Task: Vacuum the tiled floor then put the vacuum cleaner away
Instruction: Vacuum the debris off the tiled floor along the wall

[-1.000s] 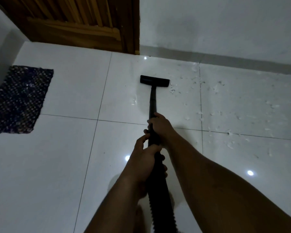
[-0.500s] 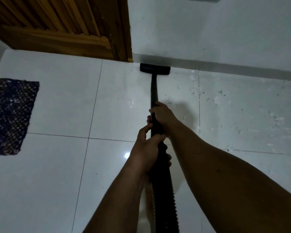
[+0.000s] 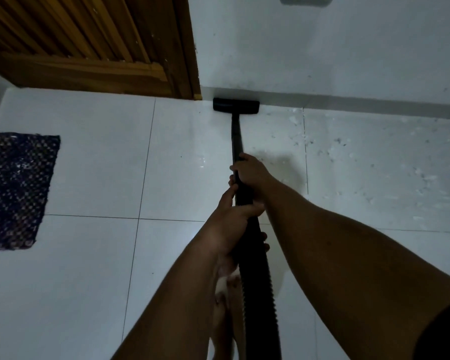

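Note:
A black vacuum wand (image 3: 236, 136) runs forward from my hands to a flat black floor head (image 3: 236, 105) that sits on the white tiled floor (image 3: 94, 162), touching the base of the wall. My right hand (image 3: 252, 172) grips the wand further along. Just behind it, my left hand (image 3: 233, 222) is closed around the spot where the wand meets the ribbed black hose (image 3: 257, 287). The hose drops toward me between my forearms. White scraps of debris (image 3: 361, 157) are scattered over the tiles right of the head.
A wooden louvred door (image 3: 89, 45) stands at the back left, its frame just left of the floor head. The white wall (image 3: 322, 48) closes the far side. A dark woven mat (image 3: 16, 190) lies on the tiles at the left. My bare foot (image 3: 224, 315) shows below the hose.
The floor head has slid forward from mid-tile up to the wall base beside the door frame. Both hands kept their grip and moved forward with it.

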